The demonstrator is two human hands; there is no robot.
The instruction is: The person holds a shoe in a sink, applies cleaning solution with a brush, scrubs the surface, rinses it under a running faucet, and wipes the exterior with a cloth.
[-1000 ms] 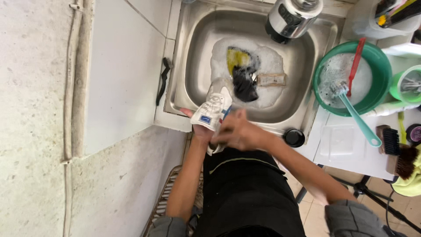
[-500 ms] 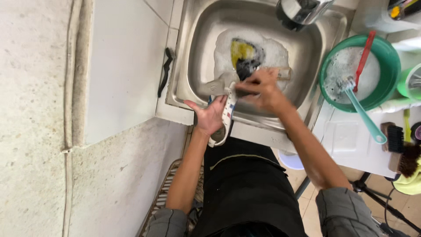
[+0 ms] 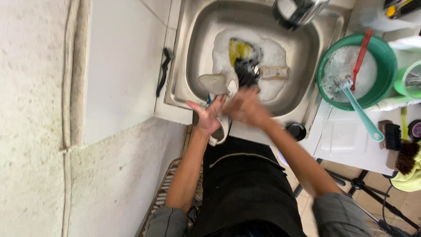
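Observation:
A white sneaker (image 3: 222,127) stands on edge at the front rim of a steel sink (image 3: 188,66). My left hand (image 3: 206,116) cups it from the left, fingers spread along its side. My right hand (image 3: 245,107), blurred, presses on the shoe from the right. A grey insole (image 3: 212,82) sticks out from the top of the shoe over the basin. Foamy water in the sink holds a yellow and black sponge (image 3: 240,50) and a brush with a pale handle (image 3: 272,72).
A green basin (image 3: 326,66) of suds with a teal brush (image 3: 359,116) and a red handle sits right of the sink. Scrub brushes (image 3: 392,136) lie on the white counter. A black tool (image 3: 163,70) rests on the ledge left of the sink. Pale wall at left.
The shoe turned from lying flat in my left hand to standing on edge. My right hand reached into the sink, then came back onto the shoe. The camera moved closer.

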